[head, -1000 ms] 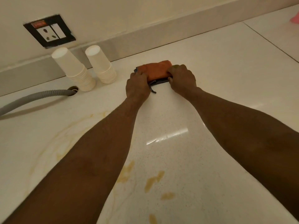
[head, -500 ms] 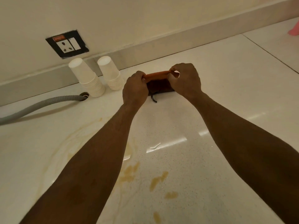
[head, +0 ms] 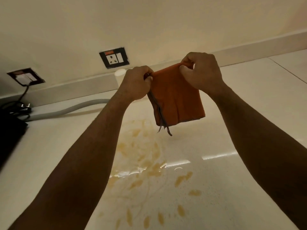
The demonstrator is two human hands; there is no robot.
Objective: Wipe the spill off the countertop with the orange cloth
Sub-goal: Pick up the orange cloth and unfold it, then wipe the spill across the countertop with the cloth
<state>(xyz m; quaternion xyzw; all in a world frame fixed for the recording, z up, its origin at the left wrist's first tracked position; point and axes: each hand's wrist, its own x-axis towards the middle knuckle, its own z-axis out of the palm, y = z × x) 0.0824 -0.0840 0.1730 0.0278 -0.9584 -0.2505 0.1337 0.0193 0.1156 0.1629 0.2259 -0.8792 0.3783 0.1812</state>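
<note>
The orange cloth [head: 177, 98] hangs folded in the air above the white countertop [head: 249, 130], grey edging and a loose thread at its lower left corner. My left hand [head: 135, 84] pinches its top left corner and my right hand [head: 201, 72] pinches its top right corner. Below the cloth a yellowish spill [head: 149, 165] spreads over the counter in streaks and drops, reaching down to the near edge of the view.
A grey corrugated hose [head: 66, 110] lies along the back left. A white paper cup [head: 120, 75] peeks out behind my left hand. Two wall sockets [head: 114, 58] sit above the backsplash, and a black appliance with cables [head: 11, 117] stands at far left.
Both hands lifted the cloth off the counter and let it hang unfolded downward. The view shifted right and up, so the cups are now mostly hidden behind my left hand.
</note>
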